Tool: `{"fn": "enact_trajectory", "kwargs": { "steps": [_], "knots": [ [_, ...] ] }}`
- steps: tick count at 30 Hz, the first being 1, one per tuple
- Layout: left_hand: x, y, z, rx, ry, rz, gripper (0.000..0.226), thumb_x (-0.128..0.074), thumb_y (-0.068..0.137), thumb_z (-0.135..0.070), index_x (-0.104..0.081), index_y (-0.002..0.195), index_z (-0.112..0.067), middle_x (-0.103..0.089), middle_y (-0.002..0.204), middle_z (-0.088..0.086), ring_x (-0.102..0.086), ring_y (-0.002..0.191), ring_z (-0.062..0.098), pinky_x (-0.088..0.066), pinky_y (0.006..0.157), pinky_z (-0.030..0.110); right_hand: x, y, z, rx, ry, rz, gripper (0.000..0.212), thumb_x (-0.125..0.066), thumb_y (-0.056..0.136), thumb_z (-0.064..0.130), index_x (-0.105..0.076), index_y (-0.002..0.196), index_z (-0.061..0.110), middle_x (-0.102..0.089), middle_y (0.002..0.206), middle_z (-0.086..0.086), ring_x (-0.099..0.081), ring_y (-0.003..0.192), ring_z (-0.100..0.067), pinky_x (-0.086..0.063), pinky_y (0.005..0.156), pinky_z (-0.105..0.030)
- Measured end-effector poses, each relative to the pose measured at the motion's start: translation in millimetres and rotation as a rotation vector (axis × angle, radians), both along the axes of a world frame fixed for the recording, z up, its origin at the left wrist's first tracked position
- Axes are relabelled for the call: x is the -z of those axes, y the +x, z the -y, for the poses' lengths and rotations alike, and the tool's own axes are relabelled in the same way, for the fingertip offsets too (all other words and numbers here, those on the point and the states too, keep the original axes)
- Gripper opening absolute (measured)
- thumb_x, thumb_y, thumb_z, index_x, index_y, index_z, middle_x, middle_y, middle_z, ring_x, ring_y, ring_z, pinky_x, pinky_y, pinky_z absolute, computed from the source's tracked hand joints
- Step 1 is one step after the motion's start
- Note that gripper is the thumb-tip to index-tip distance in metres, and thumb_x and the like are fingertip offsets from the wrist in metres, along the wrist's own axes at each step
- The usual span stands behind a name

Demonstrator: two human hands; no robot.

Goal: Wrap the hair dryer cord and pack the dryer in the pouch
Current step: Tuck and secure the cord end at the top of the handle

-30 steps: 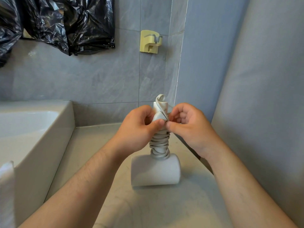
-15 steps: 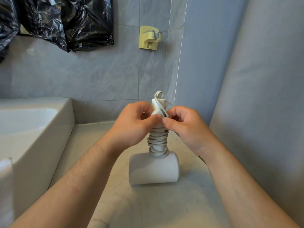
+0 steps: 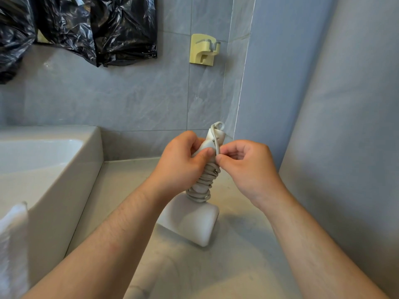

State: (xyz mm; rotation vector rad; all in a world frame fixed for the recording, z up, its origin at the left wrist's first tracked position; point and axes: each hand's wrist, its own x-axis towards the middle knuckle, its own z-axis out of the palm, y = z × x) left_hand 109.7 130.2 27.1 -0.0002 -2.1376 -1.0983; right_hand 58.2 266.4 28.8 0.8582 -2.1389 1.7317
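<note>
Taking the hair dryer (image 3: 190, 221) as the landmark, a white cloth (image 3: 13, 238) hung at the far left edge, draped over the near corner of the white basin (image 3: 64, 160) that sat to the dryer's left. Above and left of the dryer, black plastic bags (image 3: 86, 29) hung on the grey tiled wall (image 3: 129, 93). The dryer itself stood on the pale countertop (image 3: 194, 272), its barrel down on the surface and its handle pointing up, tilted toward the right. The cord (image 3: 203, 186) was coiled tightly round the handle from just above the barrel upward, with a small loop of it sticking out past the handle's top. The left hand (image 3: 183, 167) was curled round the upper handle from the dryer's left, thumb pressed across the front. The right hand (image 3: 248, 167) came in from the dryer's right, its thumb and forefinger pinched together on a strand of the cord against the handle, the other fingers loosely curled. Above the dryer, a yellow wall hook (image 3: 205, 49) was stuck to the tile. A plain grey wall (image 3: 345, 126) rose to the dryer's right.
</note>
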Motion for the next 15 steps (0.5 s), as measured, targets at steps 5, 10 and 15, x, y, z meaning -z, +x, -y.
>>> {"fn": "enact_trajectory", "kwargs": {
  "steps": [5, 10, 15],
  "knots": [
    [3.4, -0.7, 1.9, 0.072, 0.151, 0.022, 0.018, -0.067, 0.089, -0.013, -0.056, 0.078, -0.004, -0.072, 0.089, -0.014, -0.063, 0.067, -0.003, -0.047, 0.06, 0.015, 2.5, 0.9, 2.3, -0.019, -0.099, 0.037, 0.028, -0.076, 0.073, 0.005, -0.069, 0.061, 0.029, -0.072, 0.064, 0.01, -0.068, 0.067, -0.007, -0.058, 0.071, -0.029],
    [6.7, -3.4, 6.9, 0.18, 0.318, 0.033, 0.023, -0.067, 0.089, -0.005, -0.053, 0.071, -0.003, -0.076, 0.093, -0.003, -0.07, 0.074, 0.006, -0.053, 0.065, 0.023, 5.7, 0.7, 5.5, -0.039, -0.153, 0.067, 0.026, -0.076, 0.075, 0.005, -0.072, 0.067, 0.029, -0.075, 0.072, 0.005, -0.071, 0.074, -0.01, -0.058, 0.076, -0.03],
    [9.7, -0.8, -1.0, 0.151, 0.349, -0.02, 0.01, -0.069, 0.087, -0.004, -0.06, 0.092, -0.001, -0.073, 0.076, -0.001, -0.069, 0.062, 0.005, -0.053, 0.057, 0.021, 8.1, -0.9, 8.5, -0.031, -0.188, 0.097, 0.029, -0.073, 0.077, 0.001, -0.071, 0.069, 0.028, -0.073, 0.069, 0.006, -0.069, 0.069, -0.009, -0.058, 0.075, -0.031]
  ]
}}
